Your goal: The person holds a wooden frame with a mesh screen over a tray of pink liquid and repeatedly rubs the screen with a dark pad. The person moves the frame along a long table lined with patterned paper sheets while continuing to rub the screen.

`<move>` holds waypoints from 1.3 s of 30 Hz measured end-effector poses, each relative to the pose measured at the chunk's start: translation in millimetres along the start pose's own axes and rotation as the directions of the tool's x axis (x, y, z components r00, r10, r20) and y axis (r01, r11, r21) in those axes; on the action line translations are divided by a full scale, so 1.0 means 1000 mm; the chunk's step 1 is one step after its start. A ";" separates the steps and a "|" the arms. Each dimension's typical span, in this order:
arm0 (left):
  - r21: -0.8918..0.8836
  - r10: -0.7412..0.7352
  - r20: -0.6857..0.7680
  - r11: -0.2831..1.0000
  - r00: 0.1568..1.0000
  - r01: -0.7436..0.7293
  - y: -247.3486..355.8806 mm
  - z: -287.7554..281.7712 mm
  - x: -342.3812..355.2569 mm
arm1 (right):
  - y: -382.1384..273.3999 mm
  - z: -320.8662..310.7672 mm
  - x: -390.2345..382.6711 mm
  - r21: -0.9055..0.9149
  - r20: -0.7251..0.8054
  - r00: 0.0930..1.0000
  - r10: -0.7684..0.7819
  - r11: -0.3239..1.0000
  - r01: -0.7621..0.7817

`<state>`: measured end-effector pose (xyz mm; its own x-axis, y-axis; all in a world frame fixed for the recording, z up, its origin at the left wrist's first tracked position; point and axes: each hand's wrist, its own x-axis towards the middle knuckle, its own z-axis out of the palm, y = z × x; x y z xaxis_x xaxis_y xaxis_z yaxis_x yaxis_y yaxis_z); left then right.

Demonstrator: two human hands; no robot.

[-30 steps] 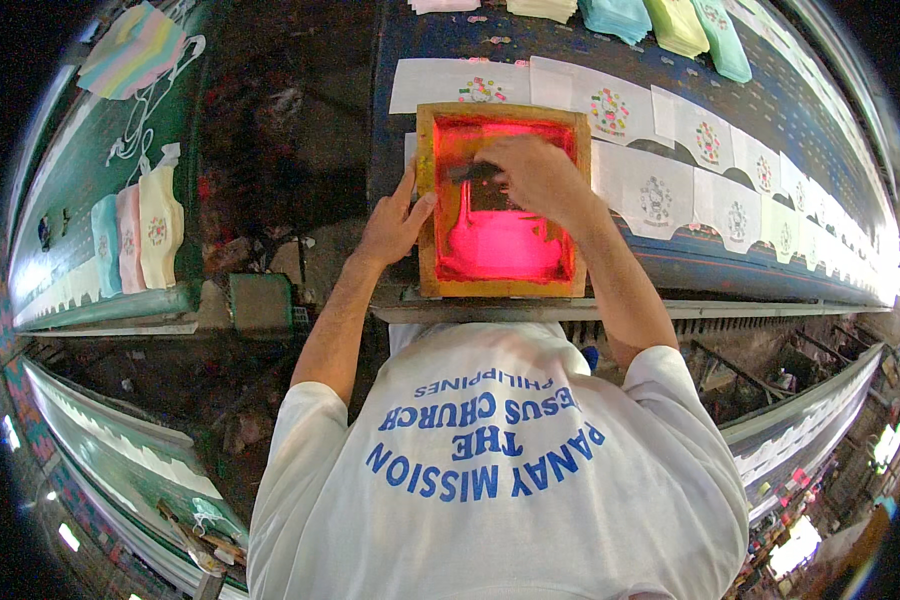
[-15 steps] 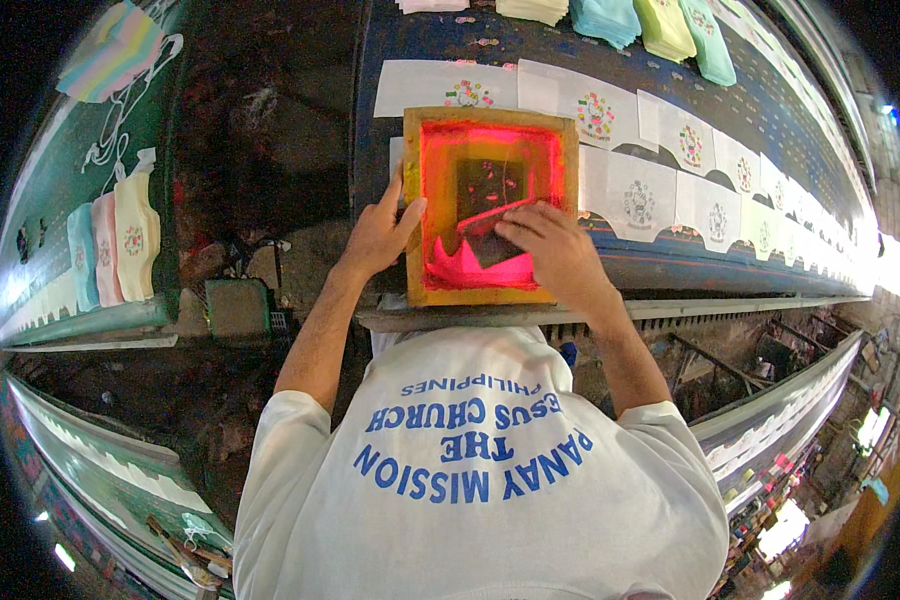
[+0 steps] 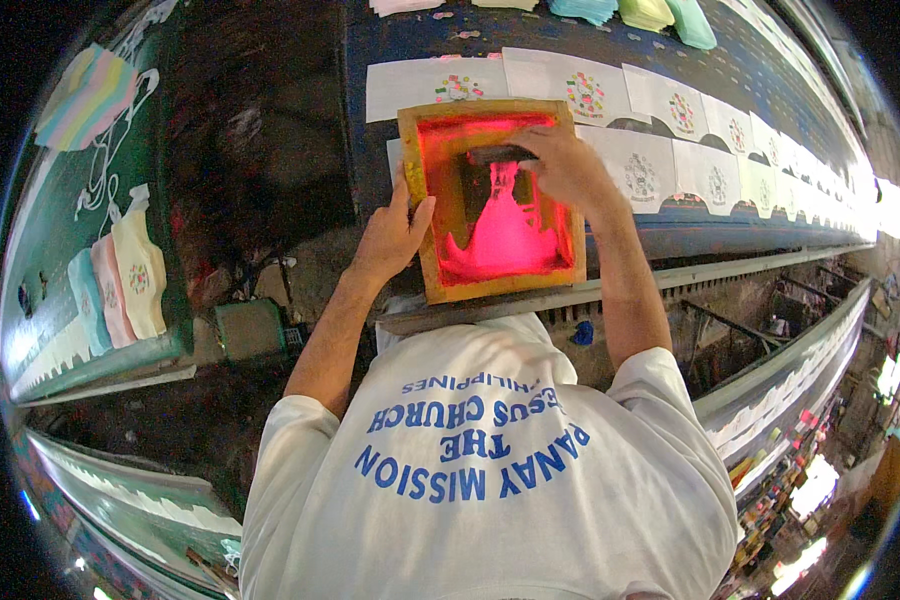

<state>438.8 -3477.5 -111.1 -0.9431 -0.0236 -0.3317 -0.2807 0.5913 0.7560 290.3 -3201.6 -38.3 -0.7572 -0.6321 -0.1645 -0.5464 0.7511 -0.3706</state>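
A wooden-framed printing screen (image 3: pixel 510 288) lies in front of me on the long dark table, over white cloth pieces. Bright pink ink (image 3: pixel 505 240) covers its mesh in a patch that is broad at the near end and narrow toward the far end. My left hand (image 3: pixel 395 235) grips the frame's left rail, with the thumb on top and the fingers along the outer side. Near the screen's far end, my right hand (image 3: pixel 567 168) is closed round a dark squeegee (image 3: pixel 498 155), slightly blurred. The print under the screen is hidden.
White cloth pieces (image 3: pixel 580 88) with colourful round prints run in rows along the table (image 3: pixel 610 238). Stacks of coloured cloth (image 3: pixel 582 10) sit at the far side. At left, a green table (image 3: pixel 55 235) carries a striped cloth (image 3: pixel 87 97) with white ties and pastel pieces (image 3: pixel 140 270).
My right hand has pushed the squeegee from the screen's near part to its far end. More pink ink now shows in the middle. My left hand stays on the frame; the view has shifted slightly.
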 end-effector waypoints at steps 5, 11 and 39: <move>0.085 0.022 0.002 0.996 1.000 -0.022 0.000 0.000 0.001 | -0.040 0.016 -0.067 0.037 -0.044 0.997 -0.065 0.997 0.067; 0.057 0.062 -0.011 0.996 0.998 -0.062 -0.001 0.005 0.004 | -0.063 0.062 -0.120 0.002 -0.093 0.995 0.030 1.000 -0.030; -0.034 0.087 -0.029 0.996 0.996 -0.088 0.192 0.192 0.075 | 0.169 -0.025 -0.235 -0.039 -0.311 0.950 -0.037 0.999 0.026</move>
<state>348.3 -3211.3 -99.2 -0.9686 0.0046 -0.2487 -0.2030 0.5631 0.8010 366.7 -2921.5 -39.7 -0.8103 -0.5688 0.1413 -0.5794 0.7413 -0.3388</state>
